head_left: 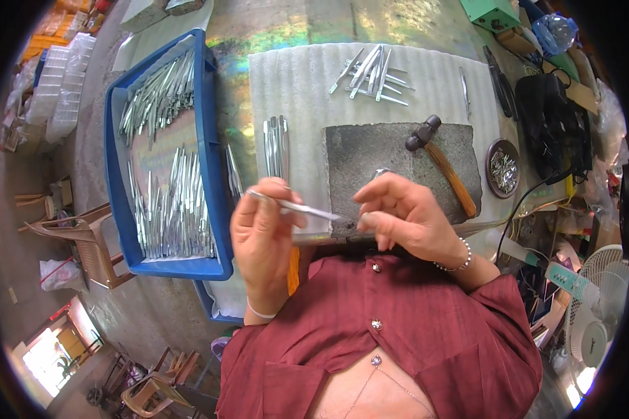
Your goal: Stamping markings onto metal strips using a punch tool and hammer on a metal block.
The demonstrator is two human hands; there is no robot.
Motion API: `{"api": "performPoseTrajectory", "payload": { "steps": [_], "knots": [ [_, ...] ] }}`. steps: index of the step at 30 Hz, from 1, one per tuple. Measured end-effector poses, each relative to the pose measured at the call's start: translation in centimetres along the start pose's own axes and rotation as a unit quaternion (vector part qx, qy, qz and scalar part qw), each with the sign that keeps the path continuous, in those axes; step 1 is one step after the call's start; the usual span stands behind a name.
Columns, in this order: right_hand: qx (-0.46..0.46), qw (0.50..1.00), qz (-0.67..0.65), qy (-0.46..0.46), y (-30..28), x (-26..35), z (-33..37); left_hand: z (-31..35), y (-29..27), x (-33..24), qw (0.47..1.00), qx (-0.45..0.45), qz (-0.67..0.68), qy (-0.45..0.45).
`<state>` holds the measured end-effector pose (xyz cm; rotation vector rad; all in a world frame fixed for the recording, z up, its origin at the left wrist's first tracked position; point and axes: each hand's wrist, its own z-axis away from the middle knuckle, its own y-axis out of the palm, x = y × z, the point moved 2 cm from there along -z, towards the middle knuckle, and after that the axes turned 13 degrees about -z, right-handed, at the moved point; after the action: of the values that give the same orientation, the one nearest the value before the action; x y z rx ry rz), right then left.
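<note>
My left hand (264, 234) is closed, pinching a slim silver tool (307, 209) that looks like a pair of tweezers, its pointed end toward the right. My right hand (405, 218) is just right of that tip, fingers loosely curled, thumb and forefinger apart, with nothing visible between them. Both hands are above the near edge of a dark stone slab (360, 150). A small shiny metal piece (382, 172) shows behind my right knuckles, mostly hidden. On the slab's right side rests a hammer (449, 174) with a wooden handle.
Left stands a blue tray (204, 133) full of similar metal tools. On the pale foam sheet (293, 77) lie a bundle (276, 146), a crossed pile (374, 73) and one single tool (465, 94). A round dish (493, 188) of small metal parts and a black bag (541, 126) are right.
</note>
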<state>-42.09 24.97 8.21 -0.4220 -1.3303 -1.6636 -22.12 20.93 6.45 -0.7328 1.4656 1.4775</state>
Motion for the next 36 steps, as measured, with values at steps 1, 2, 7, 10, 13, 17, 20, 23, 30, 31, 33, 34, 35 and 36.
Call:
{"api": "performPoseTrajectory", "payload": {
  "steps": [1,2,7,10,13,17,20,23,30,31,33,34,35,36],
  "knots": [
    [-0.028,0.999,0.018,-0.04,-0.3,0.3,0.3,-0.4,0.0,-1.0,0.995,-0.046,-0.092,0.015],
    [-0.065,0.995,0.028,-0.063,-0.9,0.6,0.5,-1.1,-0.8,-1.4,0.984,-0.046,-0.167,0.029],
    [-0.11,0.987,0.079,-0.09,-3.3,2.3,2.4,-5.9,-1.7,-0.8,0.885,-0.098,-0.452,0.063],
    [-0.169,0.959,0.178,-0.139,-4.6,2.3,3.0,-8.7,-2.8,1.7,0.712,-0.091,-0.672,0.184],
    [-0.224,0.866,0.368,-0.255,-5.4,2.8,3.2,-9.5,-2.8,3.2,0.635,-0.095,-0.748,0.167],
    [-0.259,0.808,0.433,-0.304,-6.9,3.2,3.2,-9.6,-2.0,3.4,0.609,-0.099,-0.768,0.171],
    [-0.25,0.772,0.495,-0.31,-7.8,3.5,3.2,-9.7,-1.6,3.4,0.591,-0.099,-0.782,0.171],
    [-0.247,0.742,0.555,-0.285,-8.2,3.4,3.4,-10.0,0.0,2.4,0.584,-0.09,-0.786,0.182],
    [-0.225,0.686,0.645,-0.25,-8.1,2.4,3.1,-11.7,3.1,0.4,0.648,-0.014,-0.739,0.183],
    [-0.24,0.678,0.649,-0.247,-8.2,2.2,3.1,-12.1,3.9,0.5,0.651,0.004,-0.739,0.174],
    [-0.241,0.67,0.644,-0.28,-8.4,1.7,3.2,-13.2,5.5,1.3,0.661,0.039,-0.73,0.171],
    [-0.245,0.661,0.646,-0.293,-8.3,1.8,3.4,-13.7,6.2,1.6,0.663,0.063,-0.728,0.161],
    [-0.248,0.658,0.647,-0.294,-8.3,1.7,3.5,-14.3,6.4,2.0,0.664,0.064,-0.726,0.164],
    [-0.252,0.656,0.647,-0.294,-8.5,1.4,3.6,-15.3,6.6,3.1,0.648,0.085,-0.74,0.159]
  ]
}}
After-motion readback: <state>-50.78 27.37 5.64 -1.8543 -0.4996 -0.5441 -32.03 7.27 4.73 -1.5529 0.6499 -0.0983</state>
